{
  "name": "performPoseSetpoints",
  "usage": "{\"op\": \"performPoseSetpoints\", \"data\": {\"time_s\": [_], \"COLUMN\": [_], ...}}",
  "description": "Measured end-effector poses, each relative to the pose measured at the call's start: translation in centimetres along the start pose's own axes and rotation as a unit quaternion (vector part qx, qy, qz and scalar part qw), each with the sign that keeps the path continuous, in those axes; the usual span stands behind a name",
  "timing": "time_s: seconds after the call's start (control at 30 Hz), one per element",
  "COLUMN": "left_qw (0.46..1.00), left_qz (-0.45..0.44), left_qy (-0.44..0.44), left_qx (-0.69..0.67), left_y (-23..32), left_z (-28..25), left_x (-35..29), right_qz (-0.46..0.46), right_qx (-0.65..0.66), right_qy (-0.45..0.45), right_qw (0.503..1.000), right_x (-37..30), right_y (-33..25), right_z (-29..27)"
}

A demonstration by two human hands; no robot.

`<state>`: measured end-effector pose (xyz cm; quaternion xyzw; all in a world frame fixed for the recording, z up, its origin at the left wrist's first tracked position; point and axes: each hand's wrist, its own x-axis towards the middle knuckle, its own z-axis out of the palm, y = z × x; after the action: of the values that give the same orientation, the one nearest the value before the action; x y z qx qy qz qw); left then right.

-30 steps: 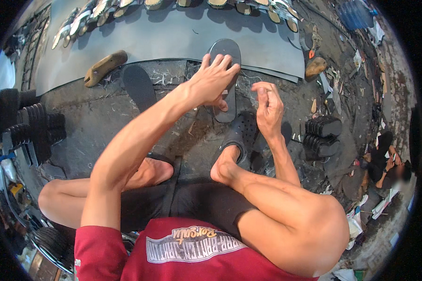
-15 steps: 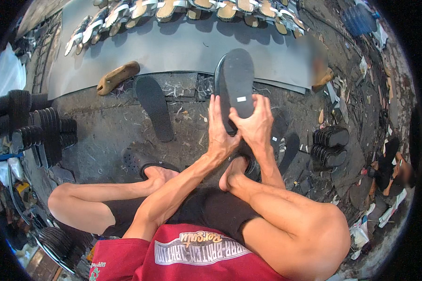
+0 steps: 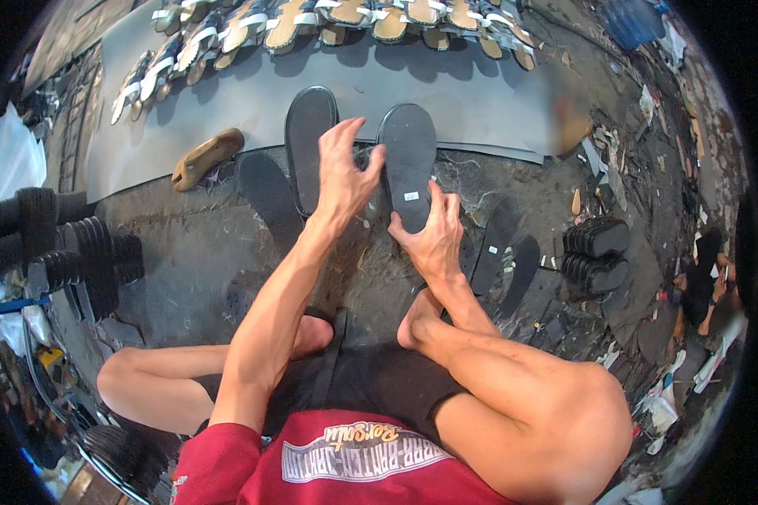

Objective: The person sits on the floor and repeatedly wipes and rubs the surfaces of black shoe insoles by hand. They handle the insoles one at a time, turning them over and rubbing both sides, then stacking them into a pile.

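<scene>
My right hand [image 3: 436, 240] grips a black shoe sole [image 3: 408, 139] near its heel, thumb on the left edge and fingers along the right. The sole has a small white label. Beside it to the left, a second black shoe sole [image 3: 306, 126] with a glossy rim points away from me. My left hand [image 3: 345, 172] is open between the two, fingers spread, its thumb next to the labelled sole's edge. A flat, matte black sole piece [image 3: 265, 189] lies on the ground left of the second sole and is partly covered by it.
Several sandals [image 3: 286, 25] stand in rows on a grey sheet [image 3: 227, 109] ahead. A wooden shoe last [image 3: 206, 158] lies at the sheet's near edge. Stacked black soles stand at left [image 3: 84, 248] and right [image 3: 594, 252]. More dark sole pieces [image 3: 520, 273] lie right of my right hand.
The two soles, held together before, are now apart, one to the left and one in my right hand. My left hand has moved left and opened.
</scene>
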<state>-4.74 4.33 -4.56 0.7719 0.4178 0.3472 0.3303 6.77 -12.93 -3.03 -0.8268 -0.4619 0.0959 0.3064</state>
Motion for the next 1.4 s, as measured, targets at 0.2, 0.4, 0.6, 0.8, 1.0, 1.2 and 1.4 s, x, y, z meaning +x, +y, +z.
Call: {"op": "performPoseSetpoints", "data": {"time_s": [0.2,0.4,0.6,0.8,1.0,1.2,1.4], "left_qw": [0.987,0.986,0.983,0.984,0.986,0.984,0.983], "left_qz": [0.051,0.045,0.037,0.057,0.074,0.062,0.079], "left_qy": [-0.15,-0.158,-0.177,-0.17,-0.151,-0.169,-0.166], "left_qx": [0.0,0.006,0.0,0.014,0.019,0.014,0.023], "left_y": [-0.1,-0.1,0.2,-0.3,-0.8,-0.8,-0.7], "left_z": [2.7,3.0,2.7,3.0,3.3,3.2,3.1], "left_x": [5.1,5.7,6.0,6.4,6.5,6.7,6.3], "right_qz": [0.0,0.014,0.006,0.016,-0.003,-0.001,0.003], "right_qx": [0.032,0.039,0.05,0.083,0.086,0.099,0.101], "right_qy": [-0.011,-0.005,0.008,-0.026,-0.098,-0.076,-0.082], "right_qw": [0.999,0.999,0.999,0.996,0.991,0.992,0.992], "right_x": [-0.3,-0.3,-0.4,-0.1,-2.6,-4.6,-4.8], "right_y": [-0.3,-0.1,0.1,0.8,2.4,3.2,3.4], "right_z": [0.2,0.2,0.4,0.1,-4.2,-3.5,-3.4]}}
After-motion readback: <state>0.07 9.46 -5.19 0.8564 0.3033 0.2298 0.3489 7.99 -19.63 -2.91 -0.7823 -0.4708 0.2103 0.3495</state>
